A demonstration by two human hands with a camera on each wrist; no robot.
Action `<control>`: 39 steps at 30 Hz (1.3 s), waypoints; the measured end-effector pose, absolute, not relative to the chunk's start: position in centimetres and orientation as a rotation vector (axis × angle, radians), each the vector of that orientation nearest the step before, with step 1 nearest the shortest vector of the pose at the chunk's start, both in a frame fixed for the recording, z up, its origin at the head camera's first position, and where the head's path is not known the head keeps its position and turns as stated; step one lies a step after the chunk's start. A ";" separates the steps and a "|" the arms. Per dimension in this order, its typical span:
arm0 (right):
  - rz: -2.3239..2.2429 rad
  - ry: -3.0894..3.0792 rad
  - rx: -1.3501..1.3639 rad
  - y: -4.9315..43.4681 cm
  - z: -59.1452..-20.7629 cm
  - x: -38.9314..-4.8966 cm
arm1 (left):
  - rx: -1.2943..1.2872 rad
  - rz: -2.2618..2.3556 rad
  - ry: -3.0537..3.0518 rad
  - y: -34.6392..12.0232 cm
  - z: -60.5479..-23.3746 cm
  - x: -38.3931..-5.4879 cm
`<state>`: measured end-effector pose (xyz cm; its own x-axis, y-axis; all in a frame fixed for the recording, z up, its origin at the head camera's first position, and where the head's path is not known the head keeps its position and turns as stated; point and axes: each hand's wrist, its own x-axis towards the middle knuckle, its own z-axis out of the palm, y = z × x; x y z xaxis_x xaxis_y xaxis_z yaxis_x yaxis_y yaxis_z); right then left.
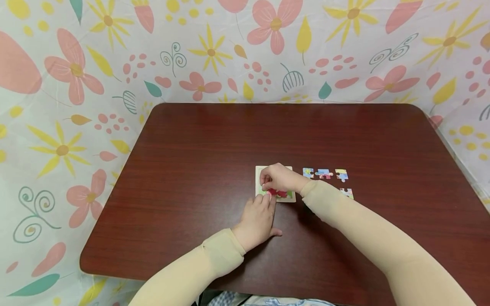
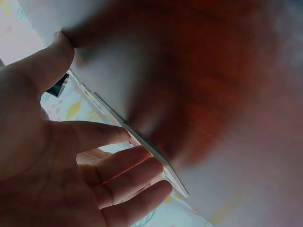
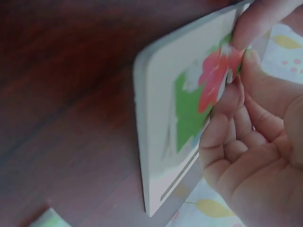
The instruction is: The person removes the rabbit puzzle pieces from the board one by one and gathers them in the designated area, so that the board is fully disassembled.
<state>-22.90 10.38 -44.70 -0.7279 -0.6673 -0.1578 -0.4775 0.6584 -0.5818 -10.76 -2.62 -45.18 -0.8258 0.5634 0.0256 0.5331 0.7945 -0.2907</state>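
Note:
A small light-coloured puzzle board (image 1: 258,173) lies on the table with red and green puzzle pieces (image 3: 207,87) in its recess. My left hand (image 1: 257,220) rests its nearly straight fingers on the board's near edge, thumb spread to the side. In the left wrist view, the fingers touch the thin board edge (image 2: 113,112). Reaching over the board from the right, my right hand (image 1: 282,178) pinches a red-and-green puzzle piece (image 3: 235,60) between thumb and finger. The piece touches or nearly touches the picture; I cannot tell whether it is seated. The right hand covers much of the board in the head view.
Several loose puzzle pieces (image 1: 324,174) lie right of the board, one puzzle piece (image 1: 346,193) nearer the right forearm. The dark red-brown table (image 1: 183,170) extends around them. A flower-printed cloth (image 1: 229,46) hangs behind and beside it.

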 end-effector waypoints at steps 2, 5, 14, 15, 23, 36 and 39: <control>-0.747 2.483 -0.901 10.5 -44.7 -23.1 | -0.880 0.411 -2.886 -2.5 -45.1 -10.9; -0.764 2.433 -0.891 10.7 -44.6 -23.3 | -0.878 0.403 -2.904 -2.3 -45.0 -10.9; -0.873 2.355 -0.923 11.7 -44.9 -23.7 | -0.891 0.435 -2.966 -1.9 -44.8 -10.9; -0.899 2.342 -0.919 11.8 -44.9 -23.7 | -0.891 0.441 -2.976 -1.9 -44.7 -10.9; -1.024 2.319 -0.834 13.0 -44.6 -23.1 | -0.893 0.468 -3.024 -1.7 -44.6 -10.9; -0.932 2.357 -0.771 17.7 -42.7 -21.9 | -0.903 0.453 -3.013 -2.1 -44.6 -10.9; -0.878 2.375 -0.756 19.4 -42.3 -21.2 | -0.900 0.447 -3.001 -2.1 -44.6 -10.9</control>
